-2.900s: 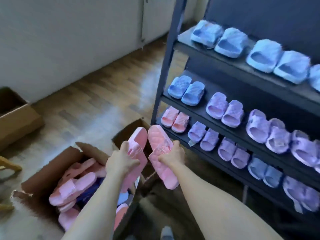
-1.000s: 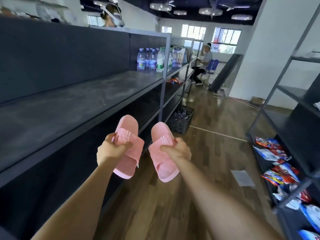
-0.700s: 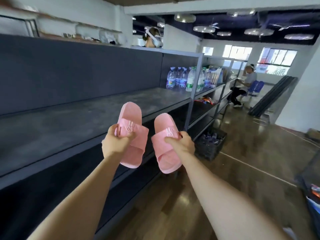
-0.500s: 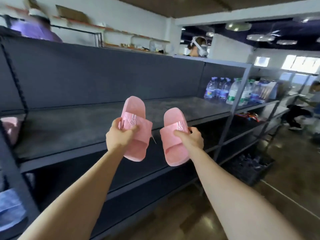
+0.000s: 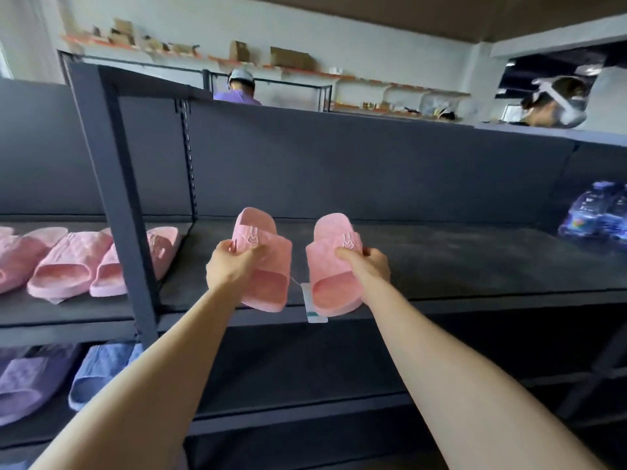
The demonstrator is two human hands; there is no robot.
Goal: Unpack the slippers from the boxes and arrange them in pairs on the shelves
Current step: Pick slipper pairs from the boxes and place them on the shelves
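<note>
My left hand (image 5: 229,264) grips one pink slipper (image 5: 268,276) by its strap, and my right hand (image 5: 368,266) grips a second pink slipper (image 5: 330,283) the same way. Both slippers point toes away from me, side by side, just above the front part of the dark grey shelf (image 5: 458,266). A white tag (image 5: 314,307) hangs between them. On the neighbouring shelf bay to the left lie more pink slippers (image 5: 68,262) in a row.
A dark upright post (image 5: 118,205) divides the two shelf bays. Purple and blue slippers (image 5: 68,378) lie on the lower left shelf. Packed water bottles (image 5: 597,215) sit at the shelf's far right. Two people stand behind the shelving.
I have turned left from the aisle toward the shelf, still holding both slippers. They now hover over the shelf board, and the row of pink slippers has come into view on the left.
</note>
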